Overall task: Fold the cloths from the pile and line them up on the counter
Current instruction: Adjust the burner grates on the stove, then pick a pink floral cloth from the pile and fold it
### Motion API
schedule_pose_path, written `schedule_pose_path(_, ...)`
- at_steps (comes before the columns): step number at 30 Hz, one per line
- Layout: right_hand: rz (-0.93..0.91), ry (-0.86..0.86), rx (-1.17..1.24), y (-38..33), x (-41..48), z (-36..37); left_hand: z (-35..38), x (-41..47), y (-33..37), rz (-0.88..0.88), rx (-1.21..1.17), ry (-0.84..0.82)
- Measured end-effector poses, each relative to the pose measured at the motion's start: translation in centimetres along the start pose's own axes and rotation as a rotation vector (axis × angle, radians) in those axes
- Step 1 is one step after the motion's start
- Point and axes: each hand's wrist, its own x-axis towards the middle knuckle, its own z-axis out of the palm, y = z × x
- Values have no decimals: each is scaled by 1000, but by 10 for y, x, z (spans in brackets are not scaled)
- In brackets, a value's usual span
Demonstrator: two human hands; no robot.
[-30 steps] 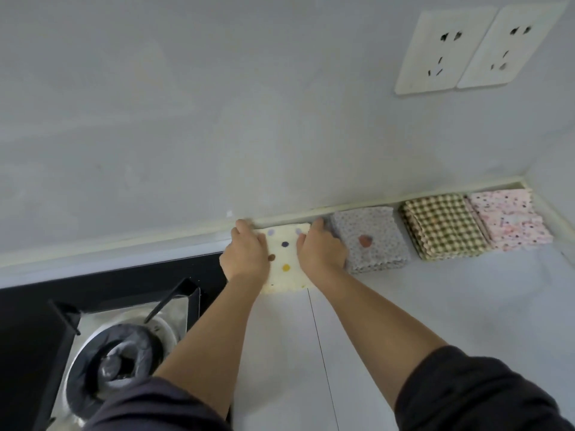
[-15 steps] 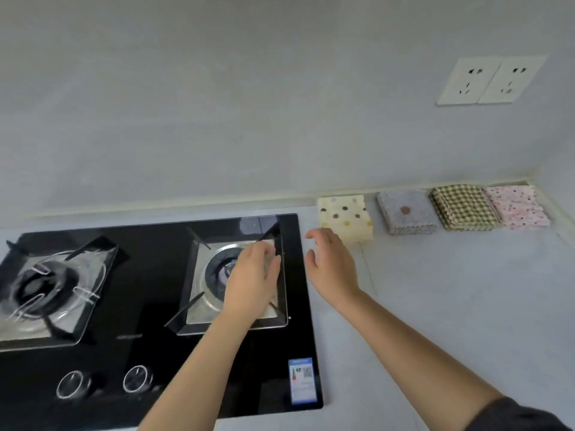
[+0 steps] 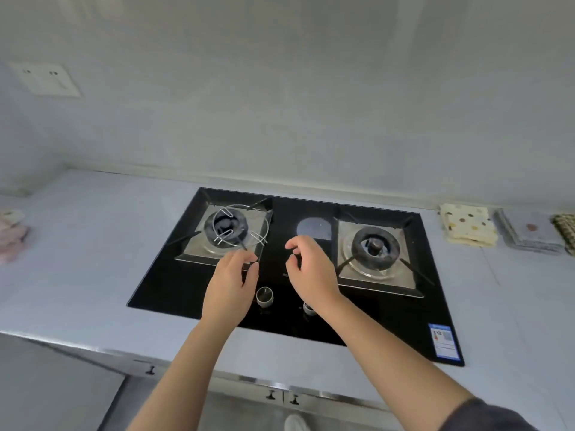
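Along the wall, three folded cloths (image 3: 468, 228).

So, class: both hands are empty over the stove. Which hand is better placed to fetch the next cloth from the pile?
Left. The left hand is nearer the pile at the counter's left end; the right hand would have to cross over.

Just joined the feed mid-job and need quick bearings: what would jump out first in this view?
A black two-burner gas hob fills the centre of the pale counter, and both bare hands, the left hand and the right hand, hover empty over its middle with fingers loosely curled. At the far right, folded cloths sit in a row along the wall: a cream dotted cloth, then a grey cloth. A pinkish pile lies at the far left edge.
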Motion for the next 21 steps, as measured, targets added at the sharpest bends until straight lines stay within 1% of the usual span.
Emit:
schedule_pose_path(4, -60, -75, 33, -33, 32, 60, -37, 15, -55, -94, 13, 46)
schedule_pose_path(7, -103, -170, 71, -66, 65, 126, -74, 30, -117, -178, 83, 100)
schedule_pose_path(12, -145, -341, 91, -130, 105, 209, -143, 43, -198, -336, 177, 134)
schedule_pose_path(16, -187, -507, 66, -177, 127, 264, -192, 45, -255, -466, 138, 259)
schedule_pose_path(19, -207, -554, 44, -212, 143, 314, -228, 57, -306, -548, 125, 305)
schedule_pose_path(21, -188, -569, 33, -229, 150, 344, -247, 69, -337, -546, 156, 295)
